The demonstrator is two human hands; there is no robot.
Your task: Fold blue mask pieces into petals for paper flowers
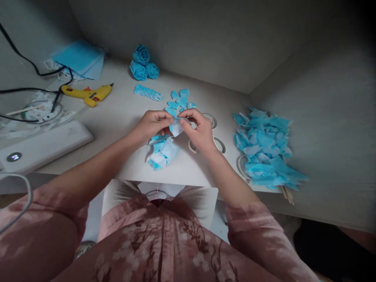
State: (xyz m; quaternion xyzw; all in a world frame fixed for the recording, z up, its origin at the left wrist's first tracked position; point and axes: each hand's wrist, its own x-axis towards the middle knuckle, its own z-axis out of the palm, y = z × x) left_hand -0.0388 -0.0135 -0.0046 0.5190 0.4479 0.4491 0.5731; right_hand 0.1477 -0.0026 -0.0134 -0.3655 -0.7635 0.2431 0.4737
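My left hand (152,125) and my right hand (199,127) meet over the middle of the table, pinching a small light-blue and white piece of fabric (176,128) between them by its upper edge. Just behind the fingertips lie several loose blue pieces (182,102). Below my left hand a pile of blue and white pieces (161,153) rests near the table's front edge. Rolls of tape (219,145) sit beneath and beside my right hand, partly hidden by it.
Blue fabric roses (141,55) stand at the back, with a folded blue strip (147,92) before them. Left are a yellow glue gun (95,95), blue masks (79,58), cables and a white power bank (47,145). A large blue heap (264,137) lies right.
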